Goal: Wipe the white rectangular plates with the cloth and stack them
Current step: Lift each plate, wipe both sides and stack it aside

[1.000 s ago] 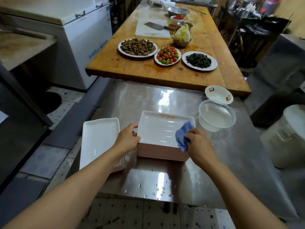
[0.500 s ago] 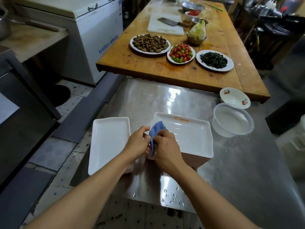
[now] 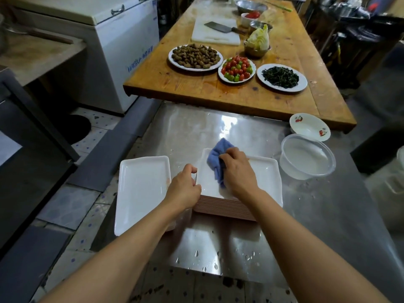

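Head view. Right hand lies on the top plate of a stack, fingers curled over a blue cloth and pressing it to the plate's far left part. Cloth is bunched, one corner sticking out past the plate's far rim. Left hand is at the stack's left edge, fingers bent round the rim of the top plate, thumb up on top; grip looks light.

Stack sits mid-way across a steel table, its edges showing pinkish-brown under the white top plate. Just left of it, a second white plate lies flat at the table's left side, partly overhanging the edge; whether more plates lie under it I cannot tell. Water drops dot the steel near the front edge.

Right of the stack, a clear plastic tub; just behind it a small white bowl with red cherry prints.

Beyond, a wooden table carries a plate of peanuts, a plate of red and green tomatoes, a plate of dark greens, a white board with a cleaver, and a bowl of cabbage. White chest freezer at left.
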A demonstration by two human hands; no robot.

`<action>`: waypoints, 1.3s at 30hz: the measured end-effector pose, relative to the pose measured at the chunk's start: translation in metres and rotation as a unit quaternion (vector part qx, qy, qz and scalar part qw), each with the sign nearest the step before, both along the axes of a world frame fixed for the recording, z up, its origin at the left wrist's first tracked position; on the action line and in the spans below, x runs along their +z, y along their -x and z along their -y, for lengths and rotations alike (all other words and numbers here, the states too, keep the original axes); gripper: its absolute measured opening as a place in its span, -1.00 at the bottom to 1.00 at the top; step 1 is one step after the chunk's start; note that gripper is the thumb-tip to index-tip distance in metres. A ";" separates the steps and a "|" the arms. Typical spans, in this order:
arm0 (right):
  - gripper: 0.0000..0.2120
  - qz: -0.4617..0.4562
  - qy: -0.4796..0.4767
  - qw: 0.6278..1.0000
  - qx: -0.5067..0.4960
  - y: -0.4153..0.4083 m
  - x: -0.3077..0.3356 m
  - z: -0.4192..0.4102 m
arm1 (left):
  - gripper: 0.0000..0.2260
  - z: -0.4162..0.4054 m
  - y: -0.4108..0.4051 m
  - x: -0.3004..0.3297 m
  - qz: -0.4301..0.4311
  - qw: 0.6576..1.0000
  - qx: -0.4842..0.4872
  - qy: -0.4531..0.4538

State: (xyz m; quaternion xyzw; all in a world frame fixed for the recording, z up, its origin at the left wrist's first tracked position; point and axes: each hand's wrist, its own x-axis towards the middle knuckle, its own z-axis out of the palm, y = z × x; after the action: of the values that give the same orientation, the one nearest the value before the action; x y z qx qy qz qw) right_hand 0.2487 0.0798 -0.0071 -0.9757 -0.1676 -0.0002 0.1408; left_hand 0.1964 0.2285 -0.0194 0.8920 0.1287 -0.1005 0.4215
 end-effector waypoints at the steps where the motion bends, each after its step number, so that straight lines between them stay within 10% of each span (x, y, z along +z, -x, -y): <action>1: -0.64 0.006 0.002 1.000 -0.017 0.000 0.002 0.011 | -0.69 0.000 0.000 0.000 0.000 1.000 -0.001 -0.006; 14: -0.81 0.024 0.131 0.990 -0.054 0.025 0.013 0.084 | -0.70 0.004 0.000 0.000 0.002 1.000 0.030 0.008; 28: -0.70 0.003 0.015 0.998 0.062 0.070 -0.008 -0.012 | -0.70 0.002 0.004 -0.006 0.006 0.995 0.030 0.093; 39: -0.64 0.011 0.099 0.994 -0.039 0.085 -0.003 0.084 | -0.67 0.009 0.001 -0.004 -0.006 0.999 0.030 -0.023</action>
State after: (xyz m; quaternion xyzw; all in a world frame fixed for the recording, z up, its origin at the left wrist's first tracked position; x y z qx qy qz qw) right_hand 0.1638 -0.0040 -0.0102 -0.9906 -0.1303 -0.0001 0.0419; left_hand 0.1954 0.2194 -0.0230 0.8966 0.1606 -0.0904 0.4027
